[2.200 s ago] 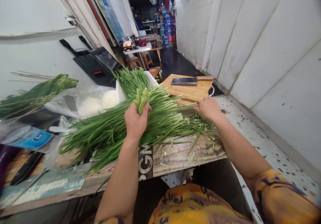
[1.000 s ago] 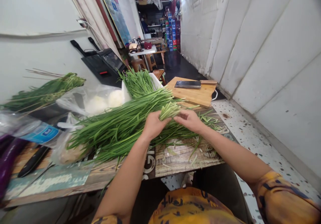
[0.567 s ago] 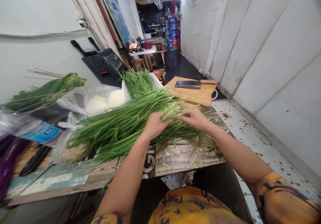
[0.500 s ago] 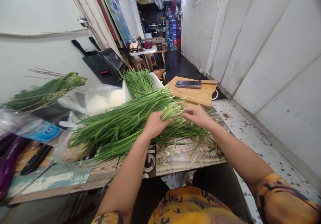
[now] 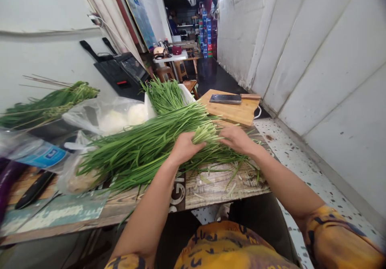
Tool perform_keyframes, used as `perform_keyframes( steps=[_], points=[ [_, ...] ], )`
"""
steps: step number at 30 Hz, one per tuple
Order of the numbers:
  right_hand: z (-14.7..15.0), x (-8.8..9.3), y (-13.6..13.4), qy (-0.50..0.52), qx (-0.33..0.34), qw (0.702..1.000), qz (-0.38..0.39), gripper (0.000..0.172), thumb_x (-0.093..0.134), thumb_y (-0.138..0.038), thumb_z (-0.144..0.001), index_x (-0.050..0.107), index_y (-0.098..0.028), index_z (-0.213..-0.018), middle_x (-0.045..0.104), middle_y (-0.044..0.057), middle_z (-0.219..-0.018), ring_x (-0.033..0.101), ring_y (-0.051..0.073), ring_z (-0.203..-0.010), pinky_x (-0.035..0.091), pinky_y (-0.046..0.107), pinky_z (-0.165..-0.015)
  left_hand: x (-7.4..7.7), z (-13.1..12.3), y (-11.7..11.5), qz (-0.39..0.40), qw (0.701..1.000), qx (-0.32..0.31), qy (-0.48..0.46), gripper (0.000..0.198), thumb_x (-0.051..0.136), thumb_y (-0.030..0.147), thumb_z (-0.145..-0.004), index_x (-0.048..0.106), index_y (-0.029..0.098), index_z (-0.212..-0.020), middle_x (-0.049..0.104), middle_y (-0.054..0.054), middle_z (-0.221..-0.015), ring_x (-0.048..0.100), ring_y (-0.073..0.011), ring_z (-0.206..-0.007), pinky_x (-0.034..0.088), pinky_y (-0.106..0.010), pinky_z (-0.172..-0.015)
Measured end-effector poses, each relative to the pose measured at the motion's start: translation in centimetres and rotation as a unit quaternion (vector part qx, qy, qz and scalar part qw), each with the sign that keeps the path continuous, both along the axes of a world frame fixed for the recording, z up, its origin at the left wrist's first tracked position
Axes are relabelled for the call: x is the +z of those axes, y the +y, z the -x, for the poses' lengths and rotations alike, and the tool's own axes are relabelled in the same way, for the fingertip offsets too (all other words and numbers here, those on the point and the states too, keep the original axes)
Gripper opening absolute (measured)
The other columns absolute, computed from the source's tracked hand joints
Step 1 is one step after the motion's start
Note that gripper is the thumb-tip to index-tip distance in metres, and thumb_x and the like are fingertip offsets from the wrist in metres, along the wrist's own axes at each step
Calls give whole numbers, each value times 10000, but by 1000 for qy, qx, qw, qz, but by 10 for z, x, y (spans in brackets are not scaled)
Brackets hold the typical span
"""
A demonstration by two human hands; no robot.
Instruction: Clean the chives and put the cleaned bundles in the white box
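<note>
A large heap of long green garlic chives [image 5: 144, 140] lies across the table, pale stem ends to the right. My left hand [image 5: 186, 147] is closed around a bunch of them near the whitish ends [image 5: 205, 134]. Right beside those ends, my right hand [image 5: 237, 138] has its fingers bent and pinched together; whatever they hold is hidden. Trimmed scraps and loose stems [image 5: 230, 188] are scattered on the table below my right hand.
A cleaver [image 5: 226, 99] rests on a wooden cutting board [image 5: 232, 114] beyond my right hand. More chives fill a white container [image 5: 187, 93]. To the left are a plastic bottle [image 5: 39, 152], a black-handled knife [image 5: 34, 190], bagged white vegetables [image 5: 135, 114] and an eggplant [image 5: 12, 178].
The view has shifted slightly, so objects at left sit further left. My left hand keeps its hold on the chives; my right hand has stayed near the stem ends, with its fingers slightly changed.
</note>
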State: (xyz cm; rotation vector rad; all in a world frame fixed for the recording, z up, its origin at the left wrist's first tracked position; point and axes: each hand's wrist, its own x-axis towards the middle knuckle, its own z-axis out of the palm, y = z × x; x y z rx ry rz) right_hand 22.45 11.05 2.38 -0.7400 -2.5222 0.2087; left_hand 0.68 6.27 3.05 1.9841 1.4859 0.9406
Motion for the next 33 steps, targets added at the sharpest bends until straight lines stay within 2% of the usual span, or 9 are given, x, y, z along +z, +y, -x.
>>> perform_keyframes(
  steps=[4, 7, 10, 15, 19, 21, 25, 28, 33],
  points=[
    [1, -3, -1, 18, -27, 999, -18, 295, 570, -391, -840, 653, -155, -996, 662, 97, -886, 577, 199, -841, 408, 290, -731, 2, -1, -1, -10, 1000, -13, 6, 217, 616, 275, -693, 688, 138, -844, 692, 12, -757, 613, -164, -706, 459, -233, -663],
    [3, -3, -3, 17, -26, 999, -16, 282, 508, -359, -875, 661, -150, -764, 642, 83, -760, 564, 182, -763, 389, 276, -689, 3, -3, -2, -11, 1000, -17, 14, 202, 611, 267, -690, 689, 140, -826, 695, 15, -758, 615, -165, -708, 459, -230, -660],
    [7, -2, -7, 62, -9, 991, 120, 394, 498, -401, -867, 609, -149, -585, 597, 39, -597, 536, 137, -613, 376, 249, -606, 3, -3, -2, -13, 1000, -13, 11, 208, 607, 269, -694, 689, 138, -833, 696, 14, -772, 615, -164, -716, 459, -229, -660],
    [21, -9, -11, 268, -69, 846, 456, 400, 594, -512, -729, 632, -135, -601, 623, 28, -559, 529, 108, -481, 380, 224, -478, 4, -4, -3, -43, 999, -3, 21, 188, 600, 259, -709, 690, 138, -821, 684, 3, -746, 597, -153, -677, 449, -229, -647],
    [17, -12, -2, 380, -133, 783, 473, 370, 677, -503, -630, 645, -134, -618, 599, 10, -532, 462, 78, -430, 346, 214, -441, 4, -5, -4, -47, 999, -5, 23, 184, 599, 267, -720, 687, 142, -823, 689, -2, -769, 603, -154, -690, 449, -232, -659],
    [7, -9, 5, 378, -184, 807, 415, 384, 655, -522, -662, 642, -142, -604, 539, -16, -472, 404, 67, -403, 302, 215, -430, 4, -3, -4, -42, 999, 1, 16, 195, 605, 277, -720, 685, 146, -839, 692, 2, -777, 609, -158, -692, 450, -234, -656],
    [-8, 1, 9, 234, -252, 905, 248, 528, 496, -567, -798, 609, -152, -492, 494, 0, -431, 453, 108, -458, 329, 245, -511, 3, -1, -2, -37, 999, 8, 20, 224, 617, 287, -713, 687, 143, -870, 697, -6, -782, 612, -171, -697, 455, -250, -661],
    [-3, 5, 1, 181, -168, 949, 196, 516, 398, -495, -879, 654, -152, -592, 593, 20, -576, 531, 129, -586, 365, 240, -598, 2, -2, -2, -31, 999, 3, -1, 242, 611, 280, -721, 684, 138, -903, 699, -8, -806, 618, -172, -714, 464, -253, -683],
    [14, 6, -12, 175, -82, 965, 176, 511, 381, -415, -906, 565, -152, -509, 545, 0, -521, 493, 100, -534, 363, 224, -604, 6, -4, -5, -7, 999, -43, -24, 254, 632, 295, -722, 692, 148, -920, 707, -6, -864, 633, -187, -799, 469, -265, -760]
  ],
)
